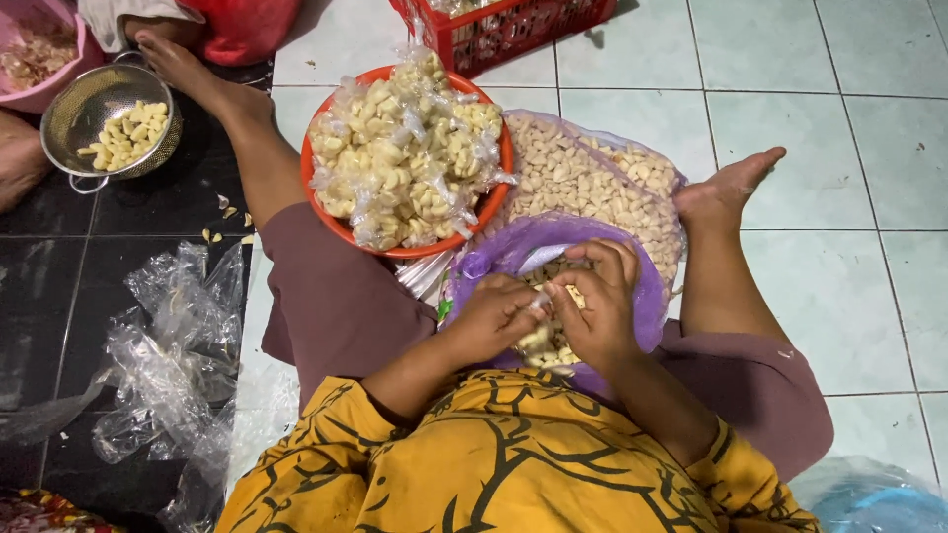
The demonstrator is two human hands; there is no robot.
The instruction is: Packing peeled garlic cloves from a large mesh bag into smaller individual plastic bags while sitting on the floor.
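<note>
Head view: left hand (494, 318) and right hand (599, 306) meet over the purple bowl (647, 296) in the lap, both pinching a small clear bag (545, 306) of peeled garlic. Judged step: packing. Next likely needs closing it; orange basin (326, 212) of packets sits ahead on the floor.

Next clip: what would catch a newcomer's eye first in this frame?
First the orange basin, top centre, heaped with small clear packets of peeled garlic. Right of it lies a big clear bag of loose garlic cloves. In the lap, the left hand and right hand meet over a purple bag of cloves; a metal strainer of cloves sits top left.
</note>
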